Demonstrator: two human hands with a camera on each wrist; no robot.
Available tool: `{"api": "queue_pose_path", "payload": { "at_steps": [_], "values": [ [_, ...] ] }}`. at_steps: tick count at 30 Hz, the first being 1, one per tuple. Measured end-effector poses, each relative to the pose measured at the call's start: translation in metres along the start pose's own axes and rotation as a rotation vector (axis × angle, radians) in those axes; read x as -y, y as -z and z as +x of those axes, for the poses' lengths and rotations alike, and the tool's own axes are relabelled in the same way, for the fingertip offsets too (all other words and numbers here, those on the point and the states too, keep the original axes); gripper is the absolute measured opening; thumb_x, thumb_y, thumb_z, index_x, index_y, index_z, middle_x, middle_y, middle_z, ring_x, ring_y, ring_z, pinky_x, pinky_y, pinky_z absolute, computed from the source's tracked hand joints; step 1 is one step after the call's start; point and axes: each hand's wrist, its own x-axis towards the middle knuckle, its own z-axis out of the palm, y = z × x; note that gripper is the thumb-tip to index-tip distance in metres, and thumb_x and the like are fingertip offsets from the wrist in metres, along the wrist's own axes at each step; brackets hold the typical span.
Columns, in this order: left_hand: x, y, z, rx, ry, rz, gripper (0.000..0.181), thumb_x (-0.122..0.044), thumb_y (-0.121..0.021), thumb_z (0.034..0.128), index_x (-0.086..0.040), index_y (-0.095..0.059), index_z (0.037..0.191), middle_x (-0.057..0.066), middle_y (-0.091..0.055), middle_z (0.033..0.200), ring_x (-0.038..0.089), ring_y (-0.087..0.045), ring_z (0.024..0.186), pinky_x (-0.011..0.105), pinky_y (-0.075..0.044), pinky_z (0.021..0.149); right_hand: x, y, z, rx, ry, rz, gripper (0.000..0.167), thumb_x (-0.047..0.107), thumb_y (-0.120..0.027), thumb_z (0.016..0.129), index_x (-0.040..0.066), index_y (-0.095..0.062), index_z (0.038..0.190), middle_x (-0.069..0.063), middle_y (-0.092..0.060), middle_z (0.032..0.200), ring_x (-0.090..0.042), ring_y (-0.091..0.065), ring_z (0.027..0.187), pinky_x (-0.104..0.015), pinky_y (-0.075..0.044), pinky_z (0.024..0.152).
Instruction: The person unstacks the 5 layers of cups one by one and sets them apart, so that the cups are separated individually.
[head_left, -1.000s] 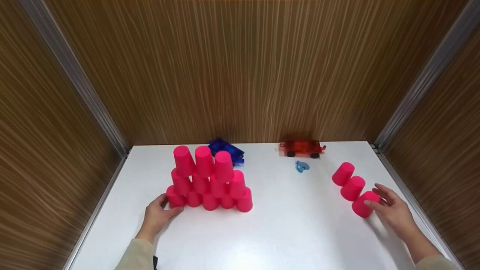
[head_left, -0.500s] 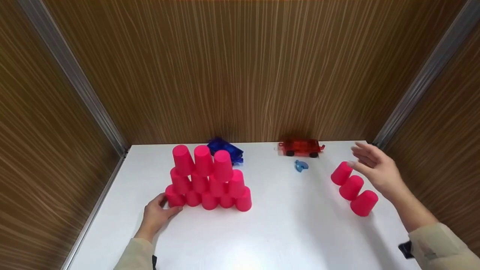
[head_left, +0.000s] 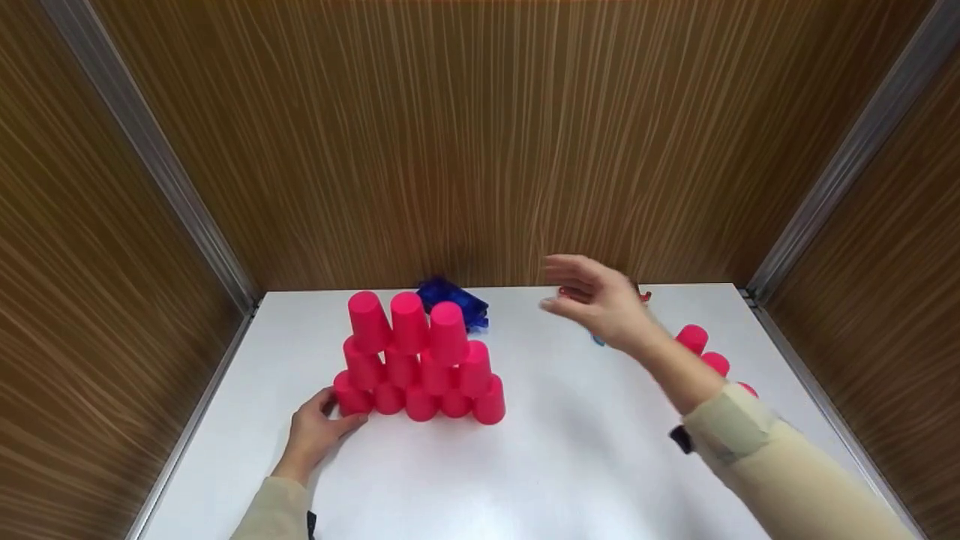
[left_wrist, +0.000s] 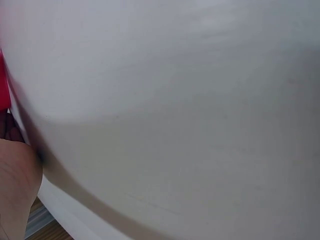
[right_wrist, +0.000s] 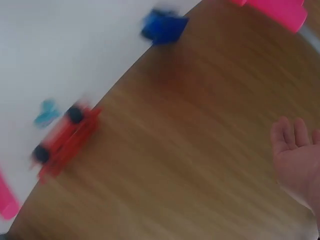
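Note:
Pink cups stand upside down in a three-tier stack (head_left: 420, 367) left of the table's middle, with three on top. My left hand (head_left: 311, 433) holds the leftmost bottom cup (head_left: 350, 395), thumb in front and fingers at its far side. The left wrist view catches only part of that hand (left_wrist: 17, 180) and a pink edge. Raised in the air right of the stack, my right hand (head_left: 607, 307) holds nothing, its fingers loosely extended. Three more pink cups (head_left: 692, 340) stand in a row at the right, partly hidden by the right forearm.
A blue toy car base (head_left: 457, 301) lies behind the stack. Near the back wall is a red one (right_wrist: 70, 142), mostly covered by my right hand in the head view. Beside it lies a small light-blue piece (right_wrist: 47, 114). Wood-grain panels (head_left: 480, 150) enclose the white table.
My right hand has left the nearest cup of the right-hand row, risen, and swept left toward the stack. The left hand and the cups stay where they were.

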Motion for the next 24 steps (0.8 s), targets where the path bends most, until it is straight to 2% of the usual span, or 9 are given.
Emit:
{"api": "queue_pose_path", "payload": {
  "at_steps": [5, 11, 17, 24],
  "values": [
    [0.001, -0.001, 0.001, -0.004, -0.013, 0.018, 0.082, -0.029, -0.088, 0.0902, -0.006, -0.047, 0.157, 0.018, -0.050, 0.158, 0.041, -0.043, 0.149, 0.052, -0.042, 0.118, 0.014, -0.046, 0.020, 0.034, 0.013, -0.006, 0.057, 0.028, -0.084, 0.094, 0.020, -0.062, 0.146, -0.002, -0.066, 0.141, -0.023, -0.062, 0.132, -0.043, -0.048, 0.114],
    [0.000, -0.003, 0.001, -0.007, -0.014, 0.024, 0.084, -0.031, -0.089, 0.0892, -0.005, -0.047, 0.157, 0.019, -0.050, 0.158, 0.042, -0.043, 0.149, 0.053, -0.041, 0.119, 0.016, -0.088, 0.032, 0.073, -0.063, -0.019, 0.062, 0.034, -0.086, 0.091, 0.023, -0.062, 0.147, 0.000, -0.065, 0.141, -0.023, -0.062, 0.132, -0.041, -0.052, 0.110],
    [0.000, -0.003, 0.002, 0.001, -0.015, 0.011, 0.083, -0.031, -0.089, 0.0892, -0.007, -0.047, 0.157, 0.018, -0.050, 0.158, 0.041, -0.043, 0.149, 0.053, -0.040, 0.119, 0.012, -0.112, 0.036, 0.100, -0.112, -0.025, 0.066, 0.036, -0.087, 0.090, 0.018, -0.061, 0.148, -0.002, -0.065, 0.142, -0.028, -0.060, 0.134, -0.039, -0.057, 0.103],
    [-0.001, 0.000, 0.001, 0.007, -0.014, 0.020, 0.084, -0.032, -0.088, 0.0899, -0.006, -0.046, 0.158, 0.019, -0.049, 0.159, 0.042, -0.042, 0.149, 0.054, -0.040, 0.119, 0.012, -0.124, 0.039, 0.094, -0.129, -0.029, 0.065, 0.036, -0.088, 0.090, 0.017, -0.062, 0.146, -0.002, -0.066, 0.139, -0.024, -0.063, 0.127, -0.035, -0.059, 0.099]
  ]
}}
